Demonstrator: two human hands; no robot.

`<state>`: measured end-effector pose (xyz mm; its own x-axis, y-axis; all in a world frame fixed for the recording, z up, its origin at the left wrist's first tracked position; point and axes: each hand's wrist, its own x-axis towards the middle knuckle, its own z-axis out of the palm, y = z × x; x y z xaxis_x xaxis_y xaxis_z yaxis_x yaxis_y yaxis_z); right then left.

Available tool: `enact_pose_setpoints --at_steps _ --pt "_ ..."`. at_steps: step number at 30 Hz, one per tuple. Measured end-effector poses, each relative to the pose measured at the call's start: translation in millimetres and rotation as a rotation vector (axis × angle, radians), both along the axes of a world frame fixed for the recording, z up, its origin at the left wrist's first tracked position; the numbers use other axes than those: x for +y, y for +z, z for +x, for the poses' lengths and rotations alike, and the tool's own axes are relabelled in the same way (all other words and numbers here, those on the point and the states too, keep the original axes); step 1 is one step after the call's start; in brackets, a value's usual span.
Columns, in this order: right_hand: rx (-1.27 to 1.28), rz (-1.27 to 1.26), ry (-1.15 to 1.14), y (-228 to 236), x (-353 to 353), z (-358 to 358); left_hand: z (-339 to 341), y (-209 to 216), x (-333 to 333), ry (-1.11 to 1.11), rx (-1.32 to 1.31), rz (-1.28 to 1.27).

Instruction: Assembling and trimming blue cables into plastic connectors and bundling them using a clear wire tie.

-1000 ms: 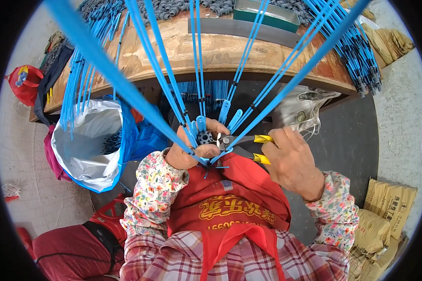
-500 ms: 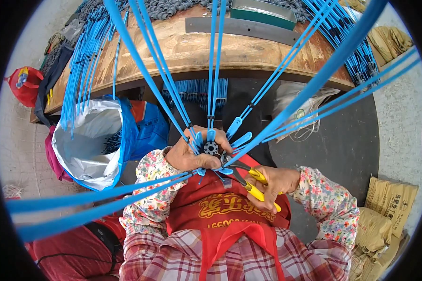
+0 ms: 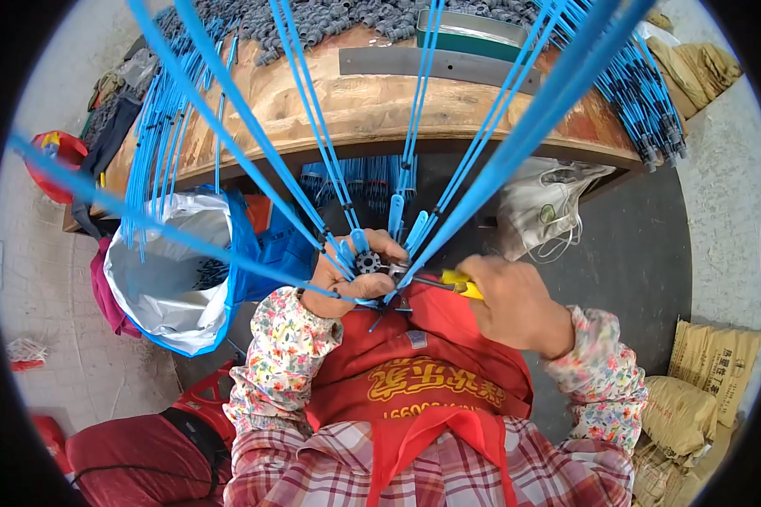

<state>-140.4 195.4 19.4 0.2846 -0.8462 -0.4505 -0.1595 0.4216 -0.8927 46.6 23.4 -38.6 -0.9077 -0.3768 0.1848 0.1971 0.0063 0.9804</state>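
A dark round notched hub [image 3: 369, 262] sits in my left hand [image 3: 330, 279], its fingers and thumb closed around it at the middle of the view. From the hub's edge long blue ribs [image 3: 309, 101] fan outward, with light blue flat end pieces [image 3: 396, 213] around it. My right hand [image 3: 520, 306] is wrapped round a pair of pliers [image 3: 463, 285] with yellow handles, held almost level. The plier jaws reach the right side of the hub, close to my left fingertips. What exactly they pinch is too small to tell.
A wooden table [image 3: 364, 106] lies ahead, bearing grey fittings [image 3: 313, 29], a metal strip [image 3: 380, 61], a green tray [image 3: 469, 38] and bundles of blue ribs [image 3: 643, 101]. An open blue-and-white sack [image 3: 169, 279] stands at left. Brown paper sacks [image 3: 676, 410] lie at right.
My right hand has swung up and forward, bringing the pliers from a downward slant to nearly level. The hub has shifted slightly left, and the blue ribs have turned with it.
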Motion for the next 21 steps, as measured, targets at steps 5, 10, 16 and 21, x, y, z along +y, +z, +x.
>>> enact_pose_setpoints --at_steps 5,10,16,21 --pt "-0.264 0.174 0.074 -23 4 6 -2 -2 -9 -0.209 0.063 0.172" --pt "-0.619 0.295 0.091 -24 4 9 -4 3 -9 -0.264 0.078 0.101" --pt "0.176 -0.552 -0.179 -19 4 3 5 -17 -17 -0.128 0.068 0.096" --pt "0.239 -0.568 -0.058 -19 10 2 13 -10 -20 -0.165 -0.027 0.243"
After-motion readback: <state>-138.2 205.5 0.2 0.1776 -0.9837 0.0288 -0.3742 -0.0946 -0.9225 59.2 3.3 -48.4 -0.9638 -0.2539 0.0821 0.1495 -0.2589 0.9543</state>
